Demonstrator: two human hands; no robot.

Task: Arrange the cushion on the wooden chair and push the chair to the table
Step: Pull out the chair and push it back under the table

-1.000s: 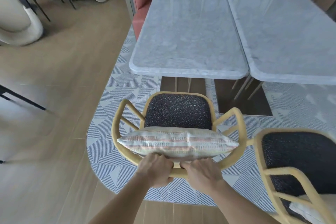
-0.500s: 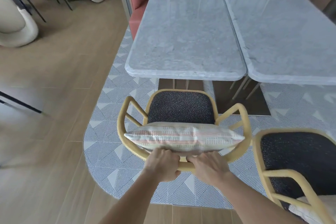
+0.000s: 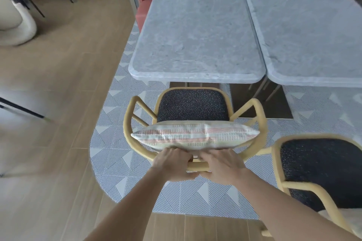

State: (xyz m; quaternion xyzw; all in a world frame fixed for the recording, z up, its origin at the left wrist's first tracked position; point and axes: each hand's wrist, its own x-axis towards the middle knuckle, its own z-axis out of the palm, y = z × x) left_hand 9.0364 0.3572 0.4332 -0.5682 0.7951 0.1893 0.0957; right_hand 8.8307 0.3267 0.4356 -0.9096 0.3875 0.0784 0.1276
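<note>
Grey stone surface [image 3: 195,31] fills upper centre of frame, with a second slab [image 3: 313,31] butted against it on the right. Patterned rug [image 3: 109,154] lies underneath, its rounded corner at centre left.

Wooden chair [image 3: 127,123] is at frame centre on the rug. Change over the last second: the gap between the front of its dark seat and the near edge of the surface has shrunk, and the seat front is now just short of that edge, almost under it. So the push is underway and looks nearly finished, though the armrest tips are not yet under the top.

A second chair [image 3: 278,162] sits lower right, close beside the first but apart from it.

Cushion [image 3: 195,136] lies lengthwise across the rear of the seat against the back rail, same pose as before, so the arranging part looks done.

Left hand [image 3: 172,164] and right hand [image 3: 223,166] are side by side, almost touching, both wrapped over the top back rail, just below the cushion. Likely remaining: a short final shove, then let go.
</note>
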